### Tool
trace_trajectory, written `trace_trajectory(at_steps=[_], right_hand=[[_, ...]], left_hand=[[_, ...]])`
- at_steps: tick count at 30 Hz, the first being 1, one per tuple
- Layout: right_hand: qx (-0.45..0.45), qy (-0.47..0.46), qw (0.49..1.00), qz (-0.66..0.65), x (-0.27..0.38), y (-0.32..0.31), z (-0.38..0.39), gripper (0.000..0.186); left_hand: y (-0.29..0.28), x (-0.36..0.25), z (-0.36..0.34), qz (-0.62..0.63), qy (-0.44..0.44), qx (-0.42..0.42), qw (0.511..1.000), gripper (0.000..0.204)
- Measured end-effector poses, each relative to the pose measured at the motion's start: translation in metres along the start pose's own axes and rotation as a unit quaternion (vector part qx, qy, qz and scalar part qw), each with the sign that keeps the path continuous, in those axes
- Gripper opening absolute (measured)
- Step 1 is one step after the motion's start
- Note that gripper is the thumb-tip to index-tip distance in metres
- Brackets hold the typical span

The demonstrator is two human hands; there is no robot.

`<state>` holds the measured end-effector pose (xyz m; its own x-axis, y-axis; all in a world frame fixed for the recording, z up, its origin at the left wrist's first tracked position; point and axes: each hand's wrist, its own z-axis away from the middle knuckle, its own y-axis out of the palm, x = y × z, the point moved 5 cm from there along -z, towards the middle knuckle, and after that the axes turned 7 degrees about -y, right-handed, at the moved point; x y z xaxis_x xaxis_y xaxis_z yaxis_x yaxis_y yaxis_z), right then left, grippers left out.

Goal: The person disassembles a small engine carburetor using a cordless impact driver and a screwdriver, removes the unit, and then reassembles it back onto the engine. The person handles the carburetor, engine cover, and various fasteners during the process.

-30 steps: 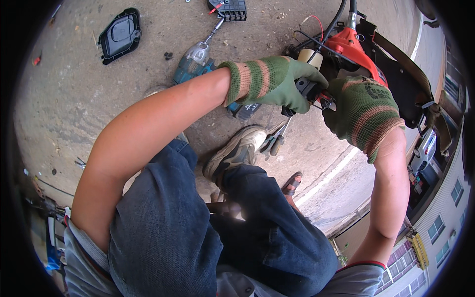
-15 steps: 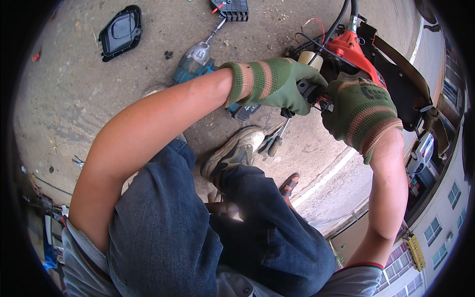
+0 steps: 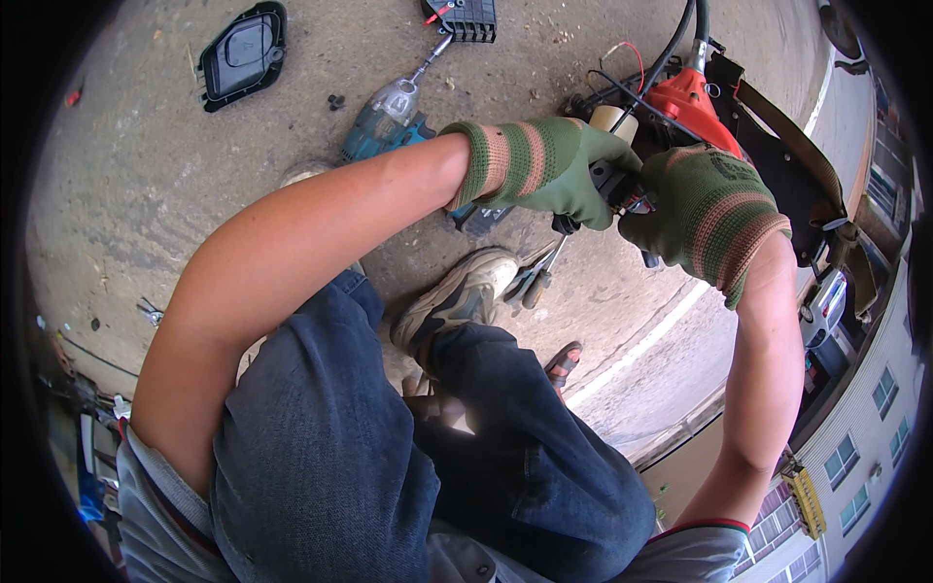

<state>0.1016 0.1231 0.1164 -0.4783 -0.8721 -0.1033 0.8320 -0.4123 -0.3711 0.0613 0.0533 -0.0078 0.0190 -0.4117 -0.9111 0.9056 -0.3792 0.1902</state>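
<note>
My left hand [image 3: 573, 173], in a green glove with tan bands, curls its fingers round a black part [image 3: 609, 181] of a small engine-like machine. The machine's red housing [image 3: 686, 101] and a whitish rounded piece [image 3: 614, 121] show just beyond. My right hand [image 3: 705, 206], gloved the same way, is closed close beside the left, its fingertips at some small red and metal bits [image 3: 637, 204]. What the right fingers grip is hidden by the glove. Black hoses and thin wires rise from the machine past both hands.
A teal power tool [image 3: 381, 124] with a long metal shaft lies beyond my left forearm. Farther off are a black plastic cover [image 3: 243, 56] and a black finned part [image 3: 473, 19]. Pliers and a screwdriver [image 3: 537, 290] lie beside my shoe [image 3: 457, 296]. Another person's sandalled foot [image 3: 564, 363] shows nearby.
My right hand has turned a little and dropped slightly toward me, with its fingertips shifted left. The left hand keeps its hold on the black part. The view has shifted slightly.
</note>
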Motion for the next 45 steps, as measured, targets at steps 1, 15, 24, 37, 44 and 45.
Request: trace_trajectory(at_steps=[1,15,24,37,44,45], right_hand=[[0.005,-0.004,1.0,-0.012,0.001,-0.002,0.001,0.039],[-0.049,-0.035,0.998,-0.021,-0.013,0.011,0.001,0.04],[-0.099,-0.042,0.985,-0.133,-0.034,0.027,0.026,0.07],[-0.341,-0.271,0.896,-0.089,-0.038,0.018,0.035,0.044],[-0.356,-0.343,0.862,-0.108,-0.043,0.029,0.014,0.036],[-0.356,-0.337,0.864,-0.118,-0.044,0.032,0.015,0.036]], left_hand=[[0.0,0.001,-0.001,0.0,0.005,-0.001,1.0,0.069],[0.001,0.011,-0.011,0.018,0.06,-0.012,0.998,0.077],[-0.004,0.002,0.005,0.046,0.049,-0.003,0.998,0.072],[-0.003,0.003,0.005,0.114,-0.035,0.035,0.992,0.07],[-0.003,0.01,0.0,0.116,0.018,0.024,0.993,0.07],[-0.003,0.01,0.001,0.12,0.024,0.022,0.992,0.071]])
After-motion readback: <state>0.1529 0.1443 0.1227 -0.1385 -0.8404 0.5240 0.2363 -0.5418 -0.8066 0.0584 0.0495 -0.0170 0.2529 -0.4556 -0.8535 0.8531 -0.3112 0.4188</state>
